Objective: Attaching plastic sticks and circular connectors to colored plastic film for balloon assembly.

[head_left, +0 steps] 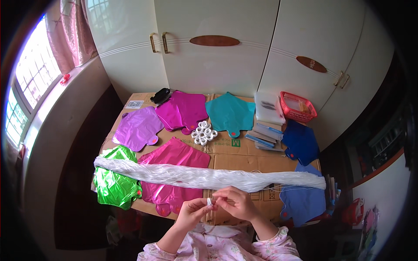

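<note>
A: Who has the grip at lower center?

B: The left hand, nearly closed, pinches a small white roll between thumb and fingertips.

A: And the right hand?

B: Poised just beside the roll, its fingers bent and drawn close together. Whether they pinch anything is too small to tell.

A: Which way does the roll point?

B: It stands on edge in the pinch, narrow side toward the viewer, its longer axis running roughly up and down the frame.

A: Behind the hands?

B: A long bundle of white strands stretches across a cardboard-topped bench, its long axis running left to right and dipping slightly toward the right of the frame. The right hand overlaps its lower edge in view; contact cannot be told.

A: And beneath the bundle?

B: A green foil sheet at left, a pink foil sheet beside it, a blue foil sheet at right. A cluster of white rings sits at center, above the strands.
</note>
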{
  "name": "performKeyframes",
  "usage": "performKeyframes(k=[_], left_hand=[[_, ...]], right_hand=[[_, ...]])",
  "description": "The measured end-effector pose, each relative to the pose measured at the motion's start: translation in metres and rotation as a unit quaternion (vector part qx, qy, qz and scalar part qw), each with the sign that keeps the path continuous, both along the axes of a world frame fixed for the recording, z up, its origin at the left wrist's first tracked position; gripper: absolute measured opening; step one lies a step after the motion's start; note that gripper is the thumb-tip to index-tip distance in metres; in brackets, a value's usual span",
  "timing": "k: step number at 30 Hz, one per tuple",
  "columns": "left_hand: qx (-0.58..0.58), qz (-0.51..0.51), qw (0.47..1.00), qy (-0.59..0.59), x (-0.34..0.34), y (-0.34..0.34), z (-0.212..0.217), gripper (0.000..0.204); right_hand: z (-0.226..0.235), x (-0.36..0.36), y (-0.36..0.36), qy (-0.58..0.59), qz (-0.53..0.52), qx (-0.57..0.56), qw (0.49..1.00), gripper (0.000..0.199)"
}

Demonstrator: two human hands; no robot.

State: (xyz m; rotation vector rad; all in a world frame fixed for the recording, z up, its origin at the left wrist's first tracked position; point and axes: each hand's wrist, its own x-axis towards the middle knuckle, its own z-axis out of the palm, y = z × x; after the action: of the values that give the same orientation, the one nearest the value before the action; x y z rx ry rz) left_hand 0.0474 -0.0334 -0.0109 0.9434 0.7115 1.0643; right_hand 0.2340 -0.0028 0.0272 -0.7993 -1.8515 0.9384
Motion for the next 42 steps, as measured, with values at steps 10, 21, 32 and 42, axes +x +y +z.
performKeyframes(k=[10,21,32,42], left_hand=[[-0.051,-0.101,0.993,-0.038,-0.006,-0.001,0.005,0.014],[-0.052,-0.17,0.983,-0.04,-0.01,0.001,0.002,0.011],[-0.007,-0.005,0.999,-0.044,0.004,-0.003,-0.001,0.028],[0.087,0.058,0.994,0.023,0.001,0.003,-0.015,0.033]], right_hand=[[-0.021,0.011,0.017,0.143,0.266,-0.32,0.898,0.023],[-0.019,0.007,0.009,0.152,0.263,-0.388,0.87,0.014],[-0.02,0.009,0.006,0.018,0.144,-0.283,0.948,0.01],[-0.01,0.002,0.004,0.017,0.07,-0.196,0.978,0.016]])
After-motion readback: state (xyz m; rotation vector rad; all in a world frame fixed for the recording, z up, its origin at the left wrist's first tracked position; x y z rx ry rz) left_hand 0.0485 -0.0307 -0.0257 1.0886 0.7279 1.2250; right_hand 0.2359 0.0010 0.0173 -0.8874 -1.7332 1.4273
